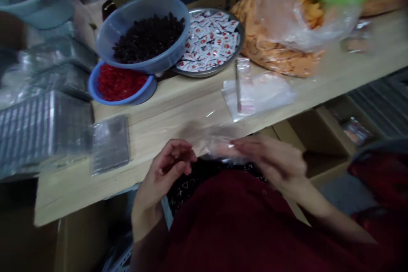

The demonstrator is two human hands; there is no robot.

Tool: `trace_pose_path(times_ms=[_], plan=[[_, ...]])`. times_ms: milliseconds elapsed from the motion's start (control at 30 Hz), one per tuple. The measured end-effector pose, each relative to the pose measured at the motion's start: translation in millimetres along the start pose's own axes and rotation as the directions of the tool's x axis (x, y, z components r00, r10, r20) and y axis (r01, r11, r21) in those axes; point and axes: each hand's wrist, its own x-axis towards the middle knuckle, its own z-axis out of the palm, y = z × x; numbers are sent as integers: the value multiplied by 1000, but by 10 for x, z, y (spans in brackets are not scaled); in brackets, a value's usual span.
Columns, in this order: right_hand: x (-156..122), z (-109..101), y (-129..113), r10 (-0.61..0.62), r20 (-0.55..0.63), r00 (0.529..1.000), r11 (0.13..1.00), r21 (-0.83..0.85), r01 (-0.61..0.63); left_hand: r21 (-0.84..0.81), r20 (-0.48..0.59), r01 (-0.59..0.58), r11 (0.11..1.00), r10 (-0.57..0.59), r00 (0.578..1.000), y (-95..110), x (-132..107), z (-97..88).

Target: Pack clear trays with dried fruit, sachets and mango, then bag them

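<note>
**Clear plastic wrap point(219, 146) between both hands**

The blurred right hand point(270, 159) touches it, the left hand point(167, 170) curled just beside it. Beyond them, on a wooden bench point(165, 123), sit a blue bowl of raisins point(143, 38) and a steel tray of sachets point(210, 40).

Thin clear plastic bag point(219, 148), crumpled and motion-blurred, held up between the two hands just over the front edge of the pale wooden table point(165, 123), exact shape hard to tell. Left hand point(165, 170) is curled, fingertips at the bag's left end; right hand point(270, 161) is angled down, fingers point(245, 144) lying across its right part.
</note>
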Motion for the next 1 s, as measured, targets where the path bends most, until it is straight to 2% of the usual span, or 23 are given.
trace_pose_path(times_ms=[67, 167, 267, 333, 367, 433, 567, 667, 767, 833, 900, 933, 1000], plan=[[-161, -429, -51, 183, -176, 967, 963, -164, -212, 11, -89, -47, 999, 48, 995, -35, 42, -73], [-577, -1000, 50, 324, -446, 835, 785, -367, -500, 57, -263, -55, 997, 68, 962, -191, 172, -138], [-1070, -1373, 415, 435, -576, 692, 604, -383, -699, 44, -336, -17, 999, 31, 941, -318, 261, -139], [-1346, -1462, 804, 496, -646, 580, 505, -329, -798, 28, -348, 7, 1000, 3, 937, -350, 282, -117], [-1450, -1451, 1029, 523, -696, 492, 472, -244, -847, 27, -350, 16, 1000, -6, 937, -354, 288, -102], [-1583, -1317, 1497, 546, -742, 389, 432, -148, -890, 30, -350, 30, 999, -17, 937, -349, 302, -70], [-1632, -711, 2268, 637, -715, 287, 429, 21, -903, 32, -368, 51, 998, -35, 929, -346, 355, -4], [-1646, -167, 2552, 730, -636, 251, 426, 135, -895, 37, -388, 55, 998, -37, 921, -362, 384, 20], [-1714, 223, 2628, 792, -564, 233, 414, 217, -884, 50, -398, 69, 996, -43, 916, -384, 391, 11], [-1756, 341, 2627, 808, -548, 217, 403, 244, -882, 60, -400, 81, 995, -50, 915, -405, 393, 5], [-1748, 368, 2602, 806, -553, 212, 401, 245, -883, 82, -400, 85, 993, -45, 915, -436, 390, 19], [-1714, 362, 2573, 799, -559, 222, 409, 235, -882, 96, -391, 83, 992, -39, 920, -453, 384, 32], [-1585, 337, 2463, 772, -572, 278, 459, 198, -866, 140, -356, 74, 987, -20, 934, -481, 360, 43]])
